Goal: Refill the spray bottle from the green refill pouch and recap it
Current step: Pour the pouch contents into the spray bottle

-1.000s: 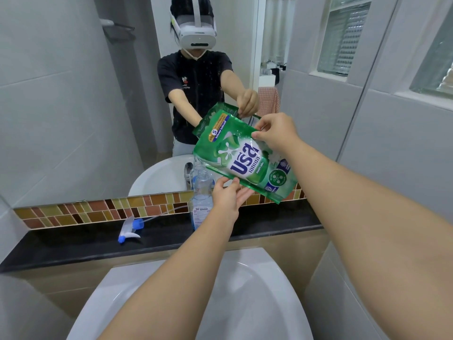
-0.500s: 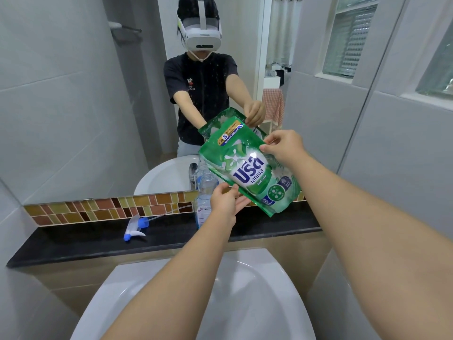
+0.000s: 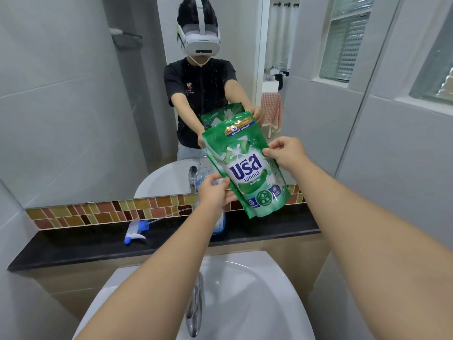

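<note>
I hold the green refill pouch (image 3: 247,173) in the air in front of the mirror, nearly upright with its top leaning slightly left. My right hand (image 3: 284,152) pinches its right edge, and my left hand (image 3: 214,192) grips its lower left edge. Behind my left hand the clear spray bottle (image 3: 219,223) stands uncapped on the black ledge (image 3: 73,244), mostly hidden. Its white and blue trigger sprayer head (image 3: 136,231) lies on the ledge to the left, with its thin dip tube pointing right.
A white sink basin (image 3: 257,303) with a chrome tap (image 3: 195,307) sits below my arms. A band of brown mosaic tiles (image 3: 98,213) runs under the mirror (image 3: 73,106), where a person's reflection shows. Grey tiled walls stand close on both sides.
The pouch has swung from a strong tilt to nearly upright. Both hands have kept their hold on it. The camera has moved a little closer.
</note>
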